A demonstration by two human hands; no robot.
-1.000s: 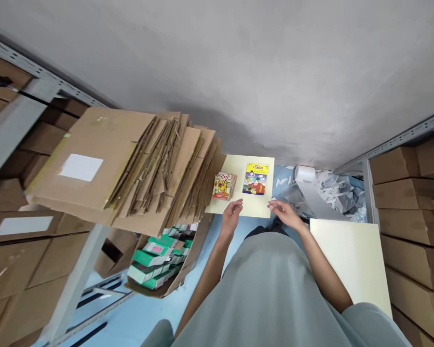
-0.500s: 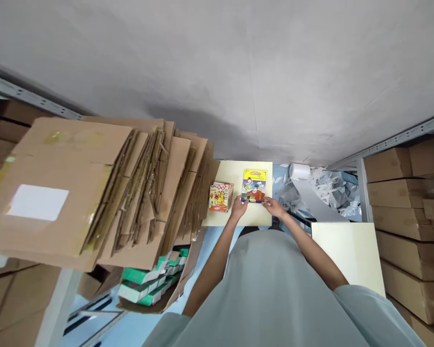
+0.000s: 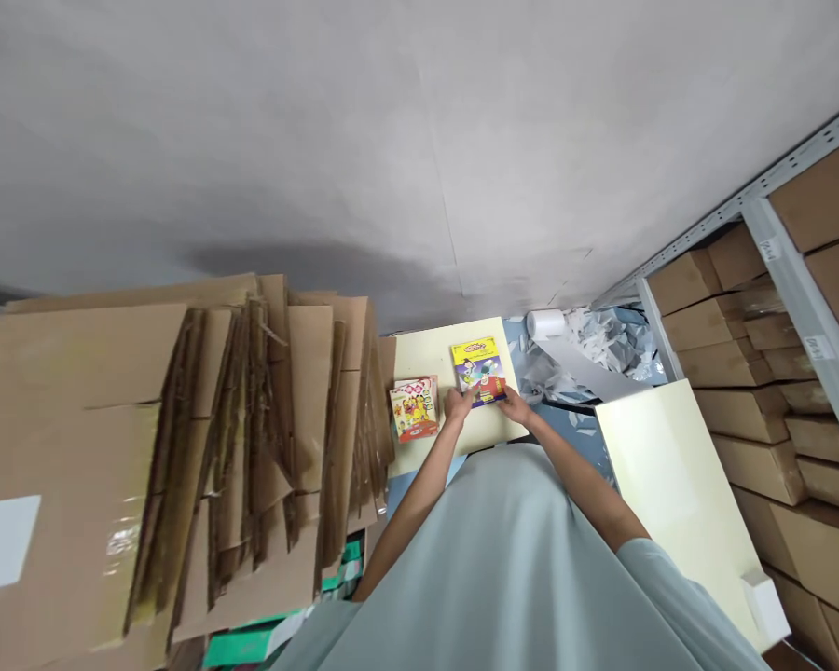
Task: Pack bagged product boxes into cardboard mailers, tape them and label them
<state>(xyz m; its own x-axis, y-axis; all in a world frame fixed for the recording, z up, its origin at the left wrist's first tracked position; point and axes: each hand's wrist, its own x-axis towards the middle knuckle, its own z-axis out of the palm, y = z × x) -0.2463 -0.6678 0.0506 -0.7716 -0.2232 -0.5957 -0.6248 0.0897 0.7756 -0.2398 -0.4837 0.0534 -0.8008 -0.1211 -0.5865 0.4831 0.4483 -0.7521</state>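
A yellow and purple cartoon-covered book (image 3: pixel 478 365) is over the pale yellow table (image 3: pixel 426 347), its far edge tilted slightly to the left. My left hand (image 3: pixel 459 403) grips its near left corner, thumb on the cover. At the near right corner, my right hand (image 3: pixel 515 406) is closed on the same book. Fingers under it are hidden, and I cannot tell whether it rests on the tabletop. Just left of my left hand lies a small stack of children's books (image 3: pixel 415 408) with a red, white and yellow cover on top.
Flattened cardboard boxes (image 3: pixel 308 391) lean in a thick row on the left, with green and white boxes (image 3: pixel 241 643) below. A white paper roll (image 3: pixel 545 323) and crumpled paper (image 3: pixel 605 343) lie beyond another table (image 3: pixel 661 475). Cartons (image 3: pixel 734 410) fill the right-hand shelving.
My view has turned toward the right, so more of the right shelving and second table shows. Both hands stay on the book, which now appears rotated a little.
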